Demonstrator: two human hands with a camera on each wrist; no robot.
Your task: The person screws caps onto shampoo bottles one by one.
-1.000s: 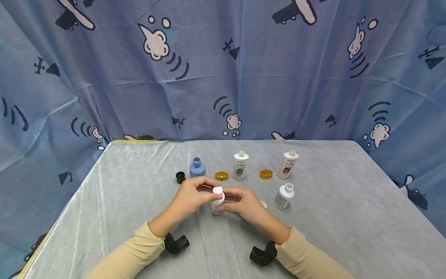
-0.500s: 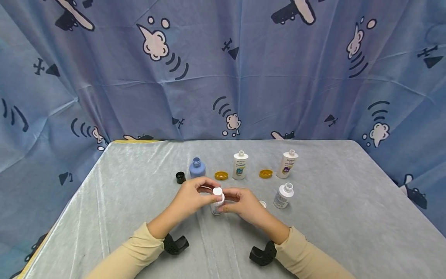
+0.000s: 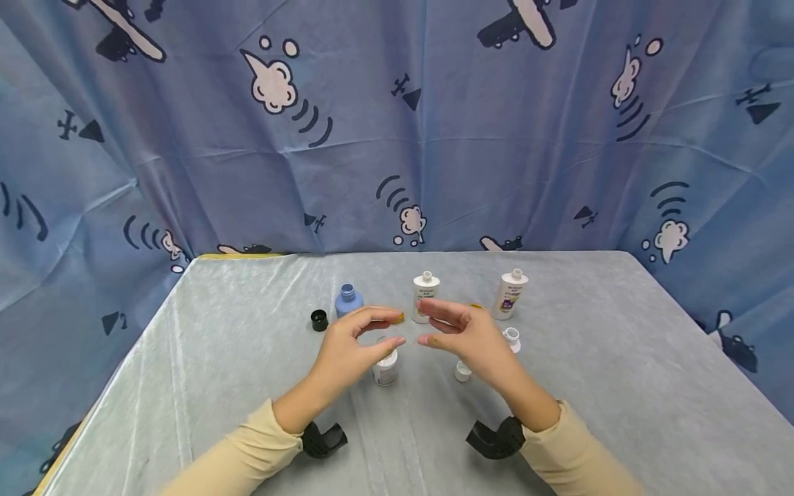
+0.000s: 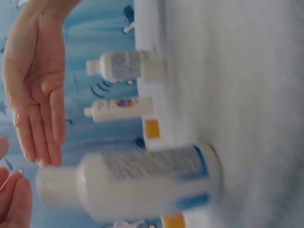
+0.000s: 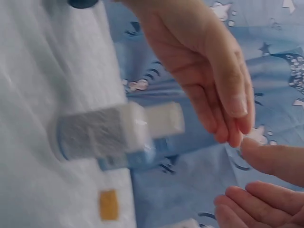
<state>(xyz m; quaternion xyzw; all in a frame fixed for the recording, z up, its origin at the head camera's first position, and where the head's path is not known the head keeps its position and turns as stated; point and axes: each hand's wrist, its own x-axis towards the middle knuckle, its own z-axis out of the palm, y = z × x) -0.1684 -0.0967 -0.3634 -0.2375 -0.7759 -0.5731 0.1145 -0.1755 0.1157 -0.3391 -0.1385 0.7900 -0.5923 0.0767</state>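
Observation:
A capped white bottle (image 3: 385, 373) stands upright on the table below my left hand (image 3: 349, 350), which partly covers its cap in the head view. The left wrist view shows the bottle (image 4: 142, 183) whole, with blue at its base and a white cap on top. My left hand is raised with fingers spread from the thumb, holding nothing. Facing it, my right hand (image 3: 474, 337) hovers to the right of the bottle, fingers extended and empty. Under the right hand lies a loose white cap (image 3: 462, 372). An uncapped white bottle (image 3: 512, 339) is partly hidden behind that hand.
Toward the back stand a blue uncapped bottle (image 3: 348, 302) and two taller white uncapped bottles, one at centre (image 3: 426, 284) and one at right (image 3: 511, 296). A black cap (image 3: 319, 320) lies at left. Orange caps (image 3: 398, 317) are partly hidden by the hands.
Both hands have let go of the capped white bottle, which now stands on its own. They have moved apart, the right hand going farther to the right and uncovering the loose white cap.

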